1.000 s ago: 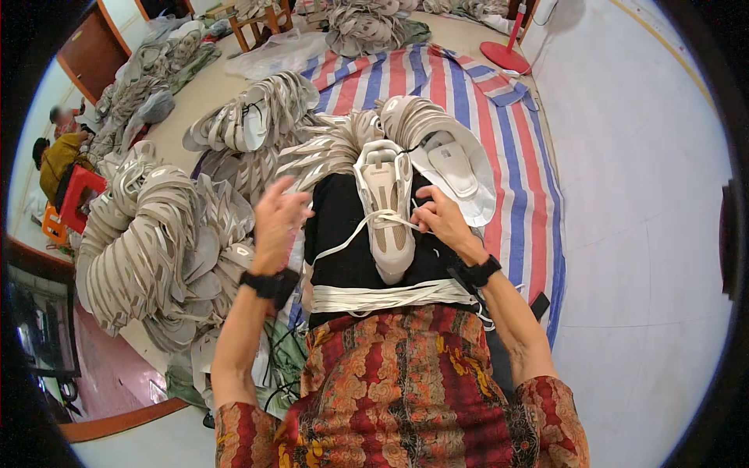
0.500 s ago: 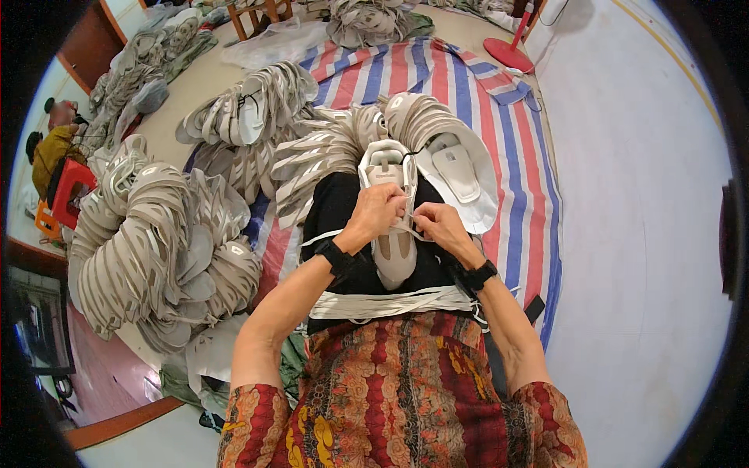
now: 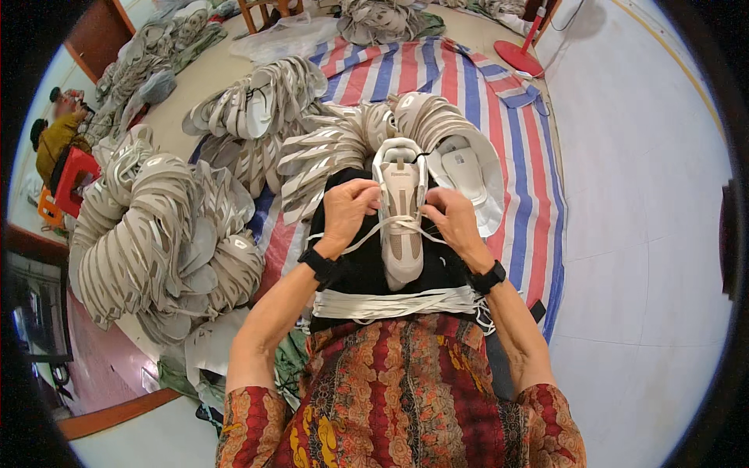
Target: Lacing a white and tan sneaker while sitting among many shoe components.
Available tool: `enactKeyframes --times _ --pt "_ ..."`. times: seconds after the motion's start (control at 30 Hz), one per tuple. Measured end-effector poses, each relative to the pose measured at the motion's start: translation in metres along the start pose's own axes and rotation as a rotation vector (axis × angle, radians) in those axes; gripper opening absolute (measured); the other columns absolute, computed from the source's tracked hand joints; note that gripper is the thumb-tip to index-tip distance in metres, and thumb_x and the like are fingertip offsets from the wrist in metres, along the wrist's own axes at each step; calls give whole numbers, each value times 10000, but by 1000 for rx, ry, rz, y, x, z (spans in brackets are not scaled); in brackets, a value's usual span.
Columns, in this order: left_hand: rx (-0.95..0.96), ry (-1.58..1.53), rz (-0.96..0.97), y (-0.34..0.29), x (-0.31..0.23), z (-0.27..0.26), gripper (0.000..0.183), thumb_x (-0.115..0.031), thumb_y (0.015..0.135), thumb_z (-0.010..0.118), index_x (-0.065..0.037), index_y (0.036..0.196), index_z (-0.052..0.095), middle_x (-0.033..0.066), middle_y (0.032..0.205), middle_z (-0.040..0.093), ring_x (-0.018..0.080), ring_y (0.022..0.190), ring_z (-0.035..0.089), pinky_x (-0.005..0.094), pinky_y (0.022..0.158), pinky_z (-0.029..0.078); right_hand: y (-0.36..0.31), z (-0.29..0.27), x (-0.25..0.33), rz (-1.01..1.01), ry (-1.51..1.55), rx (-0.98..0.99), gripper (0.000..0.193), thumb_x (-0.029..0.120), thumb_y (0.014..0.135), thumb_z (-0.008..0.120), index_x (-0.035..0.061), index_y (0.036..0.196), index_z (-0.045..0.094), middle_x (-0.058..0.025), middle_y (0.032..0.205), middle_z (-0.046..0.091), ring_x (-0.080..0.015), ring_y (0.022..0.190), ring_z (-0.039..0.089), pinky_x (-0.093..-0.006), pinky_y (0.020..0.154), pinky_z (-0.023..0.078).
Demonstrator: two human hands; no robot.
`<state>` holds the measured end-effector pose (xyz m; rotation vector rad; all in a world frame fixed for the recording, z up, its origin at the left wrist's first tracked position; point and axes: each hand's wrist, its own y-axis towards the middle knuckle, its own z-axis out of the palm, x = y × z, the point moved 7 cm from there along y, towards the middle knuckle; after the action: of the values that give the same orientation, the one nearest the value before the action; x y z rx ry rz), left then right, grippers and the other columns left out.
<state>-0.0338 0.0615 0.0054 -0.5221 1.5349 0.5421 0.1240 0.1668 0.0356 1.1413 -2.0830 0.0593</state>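
A beige and white shoe upper (image 3: 403,191) lies toe toward me on the black cloth (image 3: 355,261) over my lap. A white shoelace (image 3: 401,221) crosses its lower eyelets, and its two ends trail out to either side. Beside the upper's left edge, my left hand (image 3: 349,212) has its thumb and fingertips pinched together. My right hand (image 3: 456,222) is closed at the right edge, thumb and forefinger close to the eyelets. What the fingertips hold is too small to make out. A bundle of white shoelaces (image 3: 394,303) stretches across my waist.
Stacked shoe uppers (image 3: 129,249) heap up at left, with another curved row (image 3: 331,152) just beyond the lap. Underneath lies a striped plastic sheet (image 3: 515,195). A white wall (image 3: 640,234) borders the right side. A red stand base (image 3: 518,58) and red stool (image 3: 74,178) stand farther off.
My hands have moved apart from the middle of the shoe upper to its two sides, uncovering the lace crossing. The view has shifted slightly.
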Motion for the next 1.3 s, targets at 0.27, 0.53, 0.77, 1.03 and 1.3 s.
enactKeyframes --times 0.27,0.53,0.77,1.03,1.3 --pt "276 287 -218 -19 33 5 153 -78 810 554 54 821 629 104 643 631 130 512 608 239 438 501 11 38 41 -209 -172 112 123 63 716 560 45 818 627 -105 753 527 -283 779 530 -370 706 422" --pt "343 348 -197 -16 33 12 185 -110 825 533 56 787 607 97 617 613 149 511 612 248 437 508 8 46 42 -293 -211 206 138 82 698 571 53 821 628 -91 729 533 -266 755 538 -374 675 404" --pt "323 373 -194 -15 32 16 190 -129 829 555 50 779 598 107 605 604 126 491 599 255 401 476 5 51 46 -321 -184 233 102 112 700 558 58 763 617 -92 717 563 -264 716 548 -363 658 363" --pt "483 777 448 -7 -8 24 453 -91 626 710 -112 1018 485 111 941 460 317 887 504 382 712 443 6 49 41 -173 -239 97 101 147 710 572 56 679 604 -104 629 582 -268 616 551 -362 635 364" --pt "581 785 512 6 9 21 388 -124 607 738 -104 909 495 79 827 513 282 787 538 367 656 437 9 48 37 -160 -253 123 73 162 689 612 95 720 616 -83 676 585 -264 599 549 -361 598 408"
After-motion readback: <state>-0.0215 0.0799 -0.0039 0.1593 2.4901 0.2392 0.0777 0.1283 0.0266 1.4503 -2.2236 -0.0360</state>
